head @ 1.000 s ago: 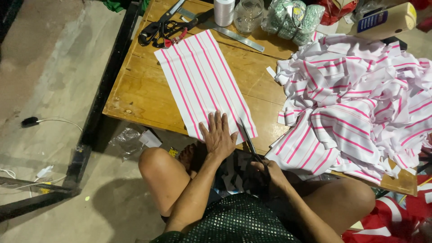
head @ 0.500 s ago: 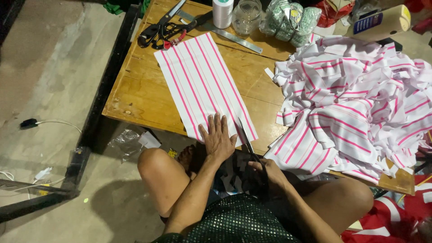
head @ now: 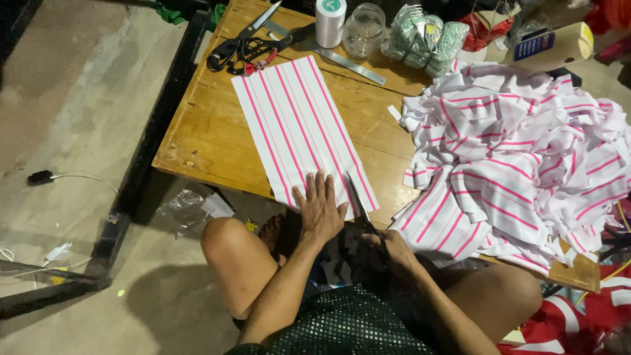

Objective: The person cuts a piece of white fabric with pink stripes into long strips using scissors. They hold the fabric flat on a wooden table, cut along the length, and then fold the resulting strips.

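Observation:
A flat rectangle of white fabric with pink stripes (head: 299, 128) lies on the wooden table (head: 197, 141). My left hand (head: 320, 206) presses flat on its near edge, fingers spread. My right hand (head: 389, 247) grips scissors (head: 360, 204) whose blades point up into the fabric's near right corner. My knees are below the table's front edge.
A big heap of the same striped fabric pieces (head: 526, 158) covers the table's right side. At the back lie black scissors (head: 246, 43), a metal ruler (head: 342, 58), a thread spool (head: 330, 20), a glass jar (head: 365, 29) and a green bundle (head: 424, 41). Concrete floor with cables at left.
The scissors' blades have moved a little further up into the striped fabric. My left hand stays pressed in place.

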